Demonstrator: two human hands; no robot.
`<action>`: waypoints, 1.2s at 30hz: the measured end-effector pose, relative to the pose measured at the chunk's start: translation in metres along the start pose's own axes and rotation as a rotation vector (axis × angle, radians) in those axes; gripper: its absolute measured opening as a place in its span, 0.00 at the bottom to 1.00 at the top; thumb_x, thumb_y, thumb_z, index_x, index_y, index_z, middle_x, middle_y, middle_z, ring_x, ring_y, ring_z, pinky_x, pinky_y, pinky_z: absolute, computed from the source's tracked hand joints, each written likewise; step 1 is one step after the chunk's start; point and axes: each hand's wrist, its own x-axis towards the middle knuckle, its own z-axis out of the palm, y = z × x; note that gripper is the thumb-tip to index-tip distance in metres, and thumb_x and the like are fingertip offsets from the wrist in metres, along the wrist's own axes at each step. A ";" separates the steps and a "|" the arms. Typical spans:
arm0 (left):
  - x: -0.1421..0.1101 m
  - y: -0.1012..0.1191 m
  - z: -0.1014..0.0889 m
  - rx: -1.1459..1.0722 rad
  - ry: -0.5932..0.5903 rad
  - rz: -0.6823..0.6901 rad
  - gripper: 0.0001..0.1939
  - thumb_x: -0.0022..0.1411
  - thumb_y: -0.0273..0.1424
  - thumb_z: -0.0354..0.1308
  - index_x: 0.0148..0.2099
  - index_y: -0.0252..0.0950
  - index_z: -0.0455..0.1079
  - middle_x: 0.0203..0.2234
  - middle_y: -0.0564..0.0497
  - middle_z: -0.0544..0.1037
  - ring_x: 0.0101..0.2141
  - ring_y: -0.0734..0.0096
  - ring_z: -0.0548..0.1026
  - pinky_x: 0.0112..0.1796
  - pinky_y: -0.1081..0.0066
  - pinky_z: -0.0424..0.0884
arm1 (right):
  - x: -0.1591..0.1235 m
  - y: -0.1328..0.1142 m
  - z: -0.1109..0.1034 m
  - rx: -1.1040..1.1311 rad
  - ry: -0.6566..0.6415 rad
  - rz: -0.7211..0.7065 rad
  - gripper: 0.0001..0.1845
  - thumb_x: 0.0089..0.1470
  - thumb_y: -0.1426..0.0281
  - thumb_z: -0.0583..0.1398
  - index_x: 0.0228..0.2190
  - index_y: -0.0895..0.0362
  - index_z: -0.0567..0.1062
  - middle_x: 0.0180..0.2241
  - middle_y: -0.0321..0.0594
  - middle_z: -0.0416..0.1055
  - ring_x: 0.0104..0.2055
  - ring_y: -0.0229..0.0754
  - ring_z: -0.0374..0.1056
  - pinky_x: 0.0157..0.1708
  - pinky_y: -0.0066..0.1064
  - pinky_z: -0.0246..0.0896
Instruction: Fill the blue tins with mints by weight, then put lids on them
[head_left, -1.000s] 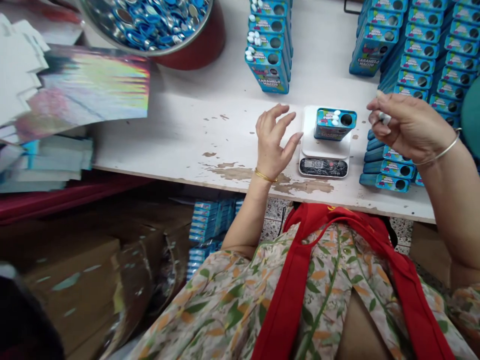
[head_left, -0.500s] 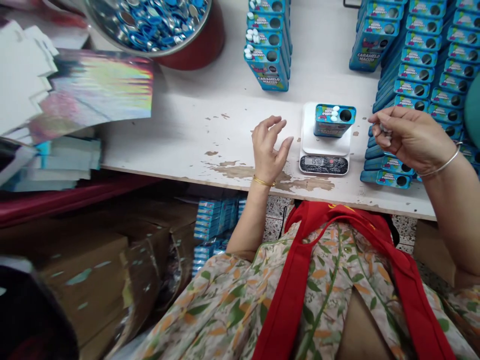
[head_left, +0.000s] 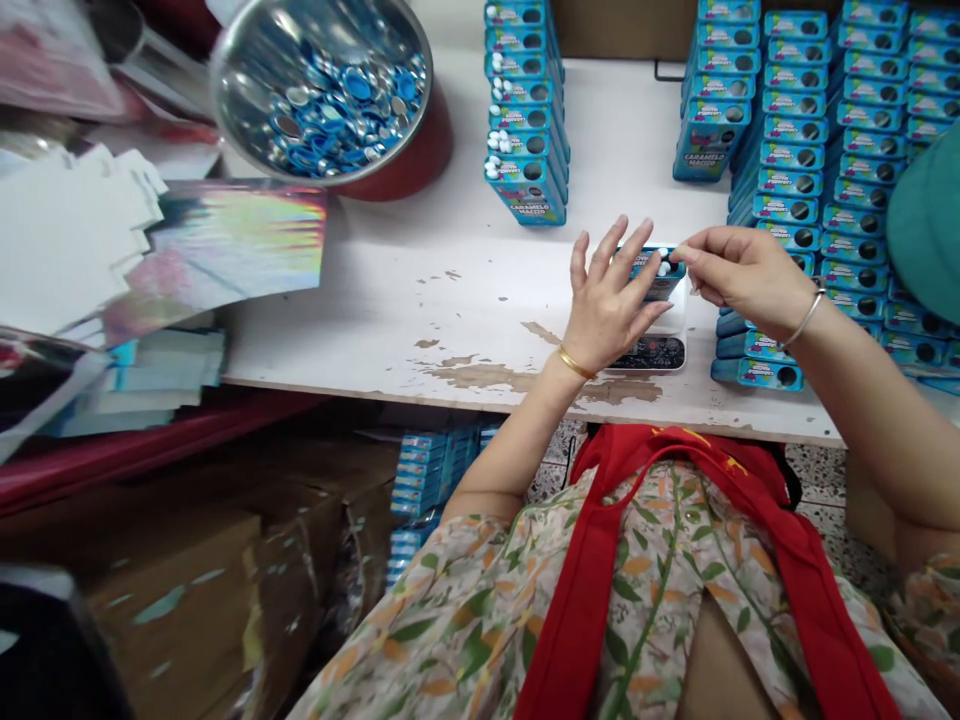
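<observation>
A blue candy tin (head_left: 660, 290) stands upright on a small white kitchen scale (head_left: 649, 355); my left hand covers part of both, including the display. Small white candies (head_left: 664, 268) lie on the tin's top beside its round hole. My left hand (head_left: 611, 305) is open, fingers spread, with a fingertip at the candies; whether it touches them I cannot tell. From the other side, my right hand (head_left: 742, 270) is closed in a pinch at the tin's hole end. Its curled fingers held small white candies a moment ago, and they are mostly hidden now.
A row of blue tins (head_left: 529, 190) with white candies on top stands behind. More tins (head_left: 795, 155) fill the right side beside a teal round object (head_left: 926, 225). A metal bowl (head_left: 330, 175) holds blue and silver lids. Cardboard sheets (head_left: 67, 240) lie left.
My left hand has moved right, over the scale and against the tin. My right hand has moved left to the tin's hole. The view has shifted slightly.
</observation>
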 end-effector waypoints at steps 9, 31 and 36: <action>-0.007 -0.013 0.002 -0.028 0.045 -0.068 0.28 0.72 0.53 0.43 0.67 0.49 0.64 0.67 0.46 0.67 0.70 0.53 0.57 0.69 0.41 0.46 | 0.017 0.000 0.003 0.063 0.022 0.035 0.17 0.49 0.68 0.74 0.36 0.57 0.73 0.22 0.31 0.62 0.23 0.33 0.61 0.20 0.25 0.51; 0.188 -0.049 0.099 0.023 -0.121 0.082 0.21 0.69 0.41 0.56 0.59 0.40 0.69 0.55 0.37 0.74 0.57 0.44 0.69 0.57 0.47 0.60 | -0.097 0.036 -0.008 0.412 -0.011 0.241 0.26 0.54 0.52 0.69 0.42 0.58 0.73 0.23 0.29 0.63 0.19 0.27 0.50 0.20 0.24 0.39; 0.158 -0.062 0.077 0.054 -0.035 0.079 0.28 0.70 0.47 0.54 0.66 0.40 0.63 0.62 0.37 0.68 0.64 0.44 0.64 0.60 0.49 0.59 | -0.106 0.037 -0.005 0.488 0.004 0.309 0.25 0.52 0.52 0.71 0.41 0.59 0.75 0.25 0.32 0.67 0.19 0.26 0.53 0.21 0.23 0.40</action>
